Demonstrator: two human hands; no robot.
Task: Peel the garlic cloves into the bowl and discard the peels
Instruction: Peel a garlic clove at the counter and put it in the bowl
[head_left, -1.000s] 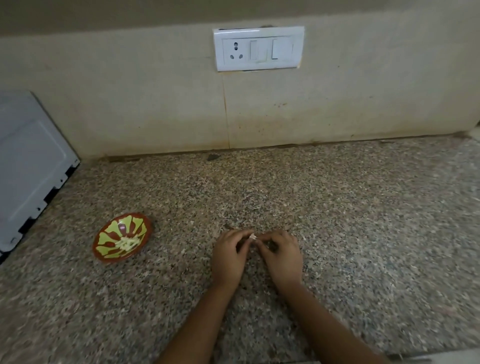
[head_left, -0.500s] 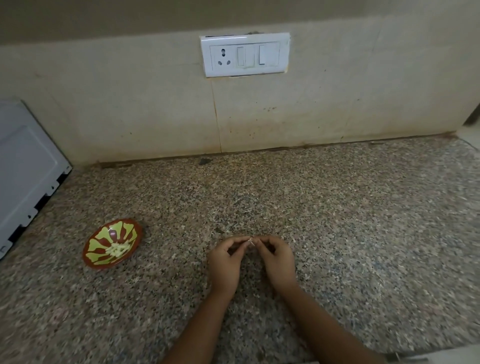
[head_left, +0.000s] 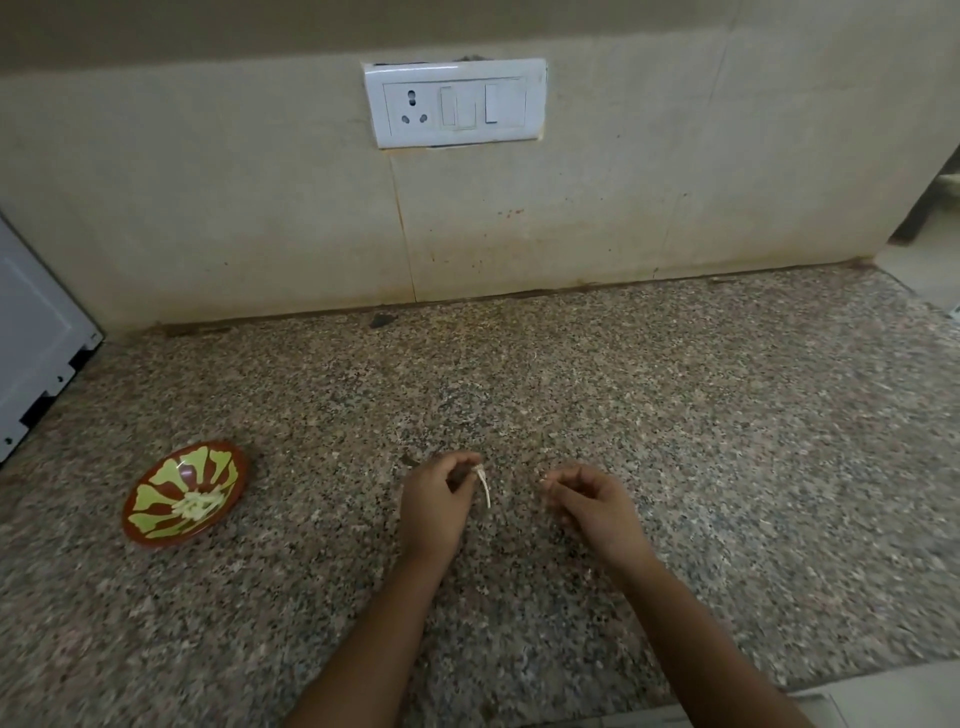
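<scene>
Pinching a garlic peel strip (head_left: 485, 488), left hand (head_left: 435, 501) grip clamped; right hand (head_left: 589, 501) curled, cannot tell.

Far left, a red-brown bowl (head_left: 184, 493) with yellow-green petal stripes; the bench (head_left: 675, 415) is speckled grey-brown granite; white switch plate (head_left: 454, 102) on a beige tiled wall (head_left: 208, 208)
</scene>
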